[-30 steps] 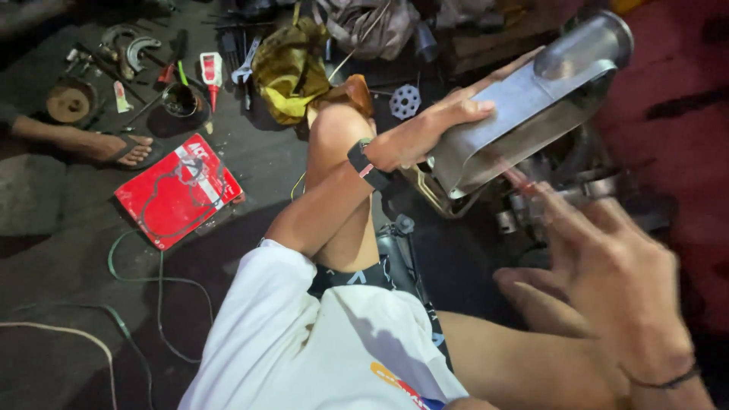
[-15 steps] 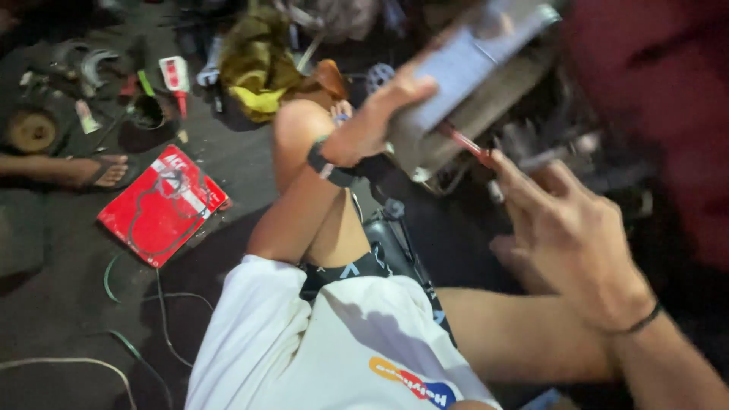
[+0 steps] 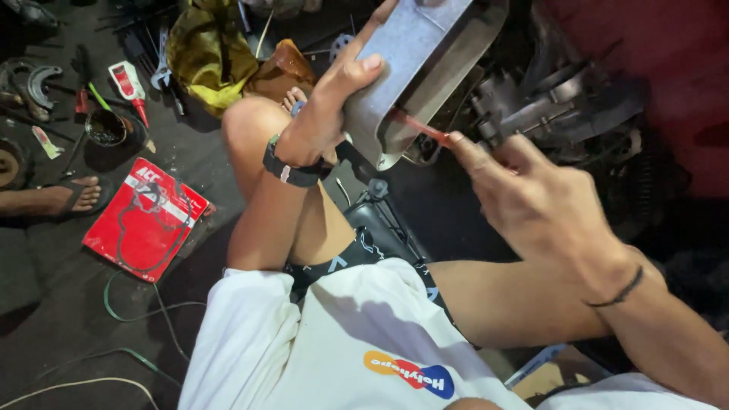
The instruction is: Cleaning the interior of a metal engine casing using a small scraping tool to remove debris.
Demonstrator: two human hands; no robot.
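Note:
My left hand grips a grey metal cover, holding it up with its hollow underside turned toward me. A black band sits on that wrist. My right hand pinches a thin red nozzle whose tip touches the cover's lower rim. What the nozzle is attached to is hidden inside my fingers. Behind the cover sits a dark engine with exposed metal parts.
A red gasket packet lies on the floor at left, near another person's sandalled foot. A red-and-white tube, a small tin, tools and a yellow rag lie scattered at the back. Green cable loops by my knee.
My left hand has tilted and raised the cover closer to the engine. My right hand closed from spread fingers onto the red nozzle and brought its tip to the cover's rim.

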